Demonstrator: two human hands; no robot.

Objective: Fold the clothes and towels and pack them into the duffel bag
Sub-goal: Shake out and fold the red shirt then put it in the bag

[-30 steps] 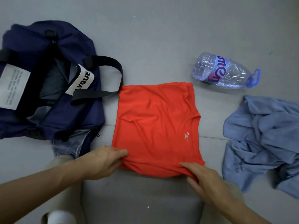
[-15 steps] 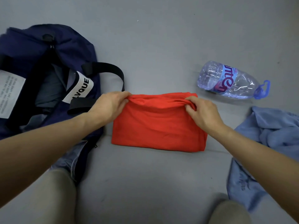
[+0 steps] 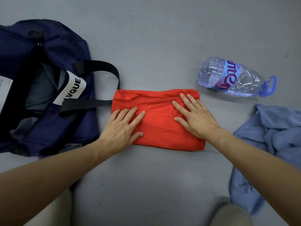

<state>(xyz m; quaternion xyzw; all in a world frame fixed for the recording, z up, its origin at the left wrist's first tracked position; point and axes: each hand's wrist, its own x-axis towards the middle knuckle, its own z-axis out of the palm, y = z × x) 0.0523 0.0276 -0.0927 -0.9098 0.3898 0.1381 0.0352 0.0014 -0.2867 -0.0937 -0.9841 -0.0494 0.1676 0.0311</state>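
From the head camera, the red shirt [image 3: 157, 126] lies folded into a compact rectangle on the floor [image 3: 146, 38], just beside the open duffel bag [image 3: 65, 44]. The left hand [image 3: 123, 128] and right hand [image 3: 193, 116] both lie flat on it, fingers straight, gripping nothing, probably pressing the fold so it holds. A crumpled blue towel [image 3: 276, 132] waits on the right, near a water bottle [image 3: 234, 77] on its side.

Duffel bag [image 3: 68, 46], blue cloth [image 3: 280, 132] — both cropped at edges.
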